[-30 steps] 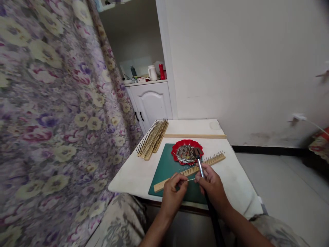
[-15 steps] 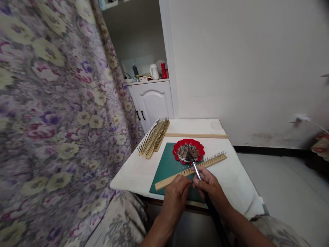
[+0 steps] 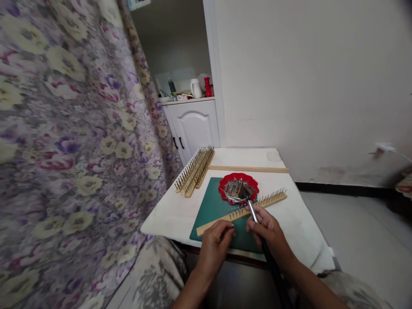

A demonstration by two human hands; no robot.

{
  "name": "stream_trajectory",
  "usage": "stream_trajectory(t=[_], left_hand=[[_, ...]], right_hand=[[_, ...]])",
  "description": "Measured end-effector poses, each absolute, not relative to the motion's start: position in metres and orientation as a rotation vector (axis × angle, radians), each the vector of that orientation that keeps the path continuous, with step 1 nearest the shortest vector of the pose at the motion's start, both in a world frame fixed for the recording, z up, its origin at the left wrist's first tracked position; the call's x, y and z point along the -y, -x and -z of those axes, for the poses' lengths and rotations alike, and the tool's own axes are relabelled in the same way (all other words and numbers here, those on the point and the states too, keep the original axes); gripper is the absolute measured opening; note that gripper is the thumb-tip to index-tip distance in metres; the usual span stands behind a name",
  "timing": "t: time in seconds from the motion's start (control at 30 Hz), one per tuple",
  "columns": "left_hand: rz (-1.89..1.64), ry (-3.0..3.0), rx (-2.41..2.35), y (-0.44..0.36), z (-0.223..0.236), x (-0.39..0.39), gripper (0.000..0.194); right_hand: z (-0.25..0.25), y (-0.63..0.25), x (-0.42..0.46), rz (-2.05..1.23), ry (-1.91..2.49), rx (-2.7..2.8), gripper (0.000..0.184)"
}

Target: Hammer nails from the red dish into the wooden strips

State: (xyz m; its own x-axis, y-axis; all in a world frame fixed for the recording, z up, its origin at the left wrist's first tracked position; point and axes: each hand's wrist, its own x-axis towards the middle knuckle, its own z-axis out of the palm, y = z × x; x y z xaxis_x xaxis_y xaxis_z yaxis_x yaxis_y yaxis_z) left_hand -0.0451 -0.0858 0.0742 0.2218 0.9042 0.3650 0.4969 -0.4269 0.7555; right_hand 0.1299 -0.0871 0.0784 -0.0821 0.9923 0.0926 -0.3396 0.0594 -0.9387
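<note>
My right hand [image 3: 268, 229] is wrapped round a hammer [image 3: 252, 212] with a bright metal shaft and black grip. Its dark head overlaps the near right side of a red scalloped dish [image 3: 224, 189] full of loose nails [image 3: 233, 189]. Closed in a pinch, my left hand [image 3: 215, 245] is by the near edge of a wooden strip [image 3: 210, 226]; whatever its fingertips hold is too small to make out. Nails stand in a row along the strip's middle and right part, while its left end is bare. Under the strip lies a green mat [image 3: 206, 206].
Several nail-studded wooden strips [image 3: 196, 169] lie together at the table's back left. A plain wooden strip [image 3: 249, 169] lies across the back of the white-covered table [image 3: 170, 214]. A floral curtain [image 3: 80, 150] hangs at the left, a white cabinet [image 3: 195, 126] stands behind.
My hands have drawn apart: the left has moved a little left, the right slightly right with the hammer. The whole view has shifted slightly.
</note>
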Motion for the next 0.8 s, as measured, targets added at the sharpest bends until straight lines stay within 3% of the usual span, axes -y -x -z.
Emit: stream_trajectory(t=[0.3,0.8], left_hand=[[-1.193,-1.588,-1.351,0.075,-0.048,0.052,0.02],[-1.184,-1.904,-1.528,0.056,-0.024,0.026,0.02]], right_hand=[[-0.079,-0.132,0.089,-1.338,0.886,1.1,0.029],[-0.08,-0.128,0.092,-1.375,0.956,1.131,0.034]])
